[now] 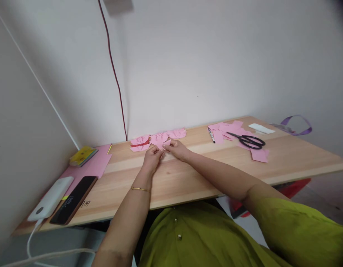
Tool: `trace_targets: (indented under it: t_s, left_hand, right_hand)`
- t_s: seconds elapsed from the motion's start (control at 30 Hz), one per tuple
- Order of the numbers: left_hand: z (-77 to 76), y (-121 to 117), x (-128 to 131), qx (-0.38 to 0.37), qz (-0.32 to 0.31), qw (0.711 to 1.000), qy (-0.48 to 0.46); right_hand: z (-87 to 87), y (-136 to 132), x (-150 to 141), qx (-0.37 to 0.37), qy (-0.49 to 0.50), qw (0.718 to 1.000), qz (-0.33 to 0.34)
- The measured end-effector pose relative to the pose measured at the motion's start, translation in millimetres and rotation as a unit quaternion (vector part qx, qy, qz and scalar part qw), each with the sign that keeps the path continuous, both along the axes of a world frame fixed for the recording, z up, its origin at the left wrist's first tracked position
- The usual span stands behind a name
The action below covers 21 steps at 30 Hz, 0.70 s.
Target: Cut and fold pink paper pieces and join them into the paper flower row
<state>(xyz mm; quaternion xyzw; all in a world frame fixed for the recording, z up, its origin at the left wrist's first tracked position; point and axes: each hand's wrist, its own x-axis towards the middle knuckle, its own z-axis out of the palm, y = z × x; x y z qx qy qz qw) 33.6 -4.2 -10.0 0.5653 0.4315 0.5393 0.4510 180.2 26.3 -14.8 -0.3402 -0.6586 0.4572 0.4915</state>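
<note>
Both my hands meet over the far middle of the wooden table [171, 174]. My left hand [153, 158] pinches the lower left of a small pink paper piece [167, 143]. My right hand [177, 149] grips its right side between thumb and finger, close to the left fingertips. Just behind lie cut pink paper shapes [176, 133] in a row near the wall, some with marks on them. A red strip [140, 144] lies across the left shapes. My fingers hide part of the held piece.
At right, black-handled scissors [251, 141] rest on pink paper scraps [231, 128], beside a pen [211, 136] and a white strip [261, 128]. At left are a phone [74, 200], a white power bank [51, 198], pink sheets [96, 167] and a yellow packet [82, 155].
</note>
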Motion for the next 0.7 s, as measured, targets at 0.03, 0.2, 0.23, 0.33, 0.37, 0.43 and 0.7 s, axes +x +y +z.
trace_targets:
  t_s: [0.03,0.2,0.23,0.33,0.37,0.43,0.7]
  left_hand:
    - [1.1,-0.9,0.5,-0.001,-0.001,1.000,-0.001]
    - [2.9,-2.5,1.7,-0.004,-0.013,1.000,-0.009]
    - [2.5,-2.3,1.6,-0.004,-0.013,1.000,-0.009]
    - [1.7,-1.8,0.6,-0.010,-0.009,1.000,-0.007]
    - [1.8,-1.9,0.3,-0.010,-0.008,1.000,-0.003]
    - [2.5,-2.2,0.2,-0.006,-0.006,1.000,0.006]
    - [3.1,-3.5,2.3,0.008,-0.015,1.000,0.005]
  right_hand:
    - [0.7,0.1,0.3,-0.002,-0.014,1.000,-0.022]
    - [4.9,0.5,2.8,-0.029,-0.002,0.999,-0.032]
    - [5.5,0.3,3.0,-0.039,0.011,0.999,-0.024]
    - [5.7,-1.0,2.6,-0.043,0.016,0.999,-0.011]
    - [5.3,-1.5,2.2,-0.033,0.010,0.999,-0.002]
    - [4.1,-1.6,1.4,-0.008,-0.003,1.000,0.023]
    - [1.1,4.6,3.8,0.000,-0.023,0.999,-0.028]
